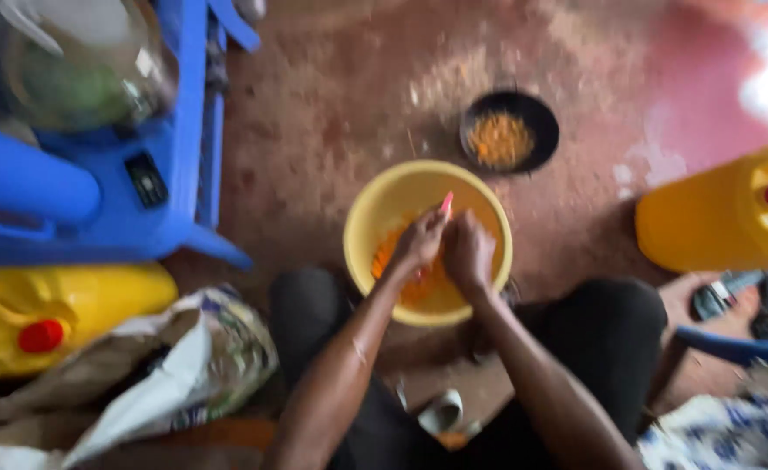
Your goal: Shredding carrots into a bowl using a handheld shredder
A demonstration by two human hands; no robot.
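Over a yellow bowl [362,228] of orange pieces, left hand [419,245] pinches a pink-handled tool [446,204]; right hand [469,252], curled shut, should steady the food low inside.

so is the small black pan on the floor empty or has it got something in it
Not empty. The black pan holds a heap of orange bits in its middle, with dark bare rim showing round them. It sits upright on the floor beyond the yellow bowl.

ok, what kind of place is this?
Probably a home cooking spot at floor level. The hands work over a yellow bowl set on a bare reddish floor, with a small black pan of orange bits and yellow jerrycans nearby.
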